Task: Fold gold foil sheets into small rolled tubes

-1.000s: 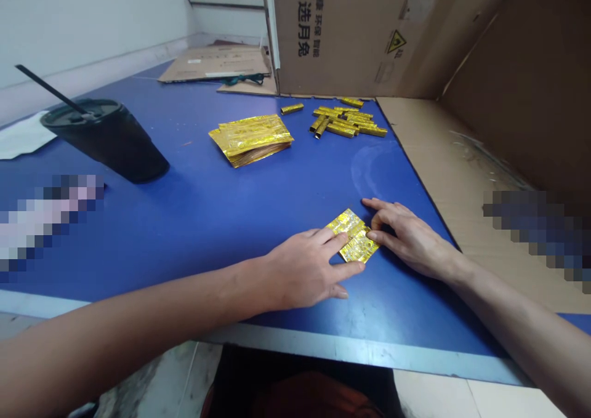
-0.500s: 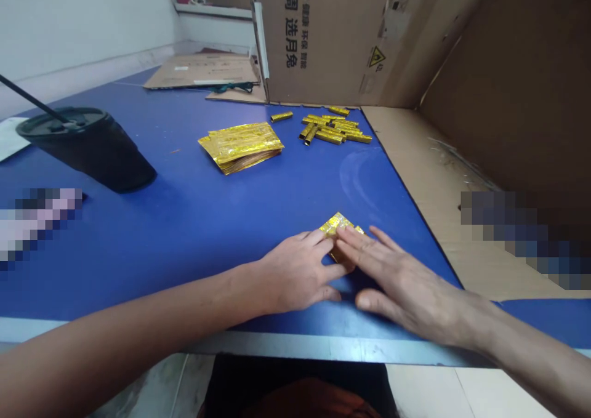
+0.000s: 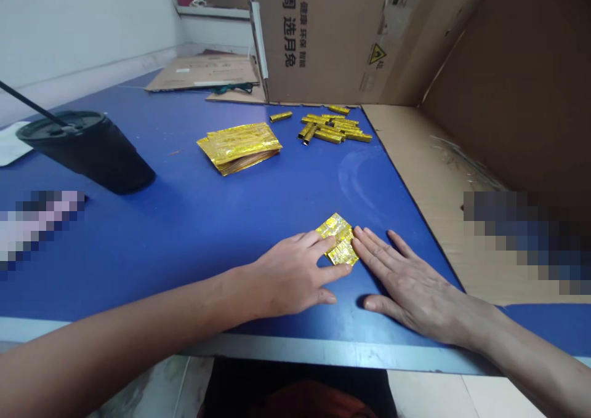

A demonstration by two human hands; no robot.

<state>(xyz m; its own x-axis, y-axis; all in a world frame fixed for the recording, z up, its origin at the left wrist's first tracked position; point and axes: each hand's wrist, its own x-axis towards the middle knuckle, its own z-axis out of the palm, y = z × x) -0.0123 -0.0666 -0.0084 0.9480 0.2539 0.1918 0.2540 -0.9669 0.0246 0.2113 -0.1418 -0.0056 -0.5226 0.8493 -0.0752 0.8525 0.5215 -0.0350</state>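
A small piece of gold foil paper point(image 3: 342, 252), folded over on itself, lies flat on the blue table in front of me. My left hand point(image 3: 295, 275) rests over its left side, fingers spread, with fingertips on the foil. Flat on the table to the right, my right hand point(image 3: 409, 289) has its fingers stretched out, the tips at the foil's right edge. Farther back sits a stack of gold foil sheets point(image 3: 244, 142). Beyond it to the right is a pile of small rolled gold foil tubes point(image 3: 330, 128), with one loose tube point(image 3: 281, 116) beside them.
A dark cup point(image 3: 106, 153) with a straw stands at the left. Cardboard walls point(image 3: 332, 42) rise at the back and right. Flat cardboard point(image 3: 203, 72) lies at the back left. Blurred patches cover something at the left and right. The table's metal front edge point(image 3: 323, 351) runs near me.
My right hand has slid right, off the foil to its edge, and more of the folded piece shows. My left hand stays nearly in place.
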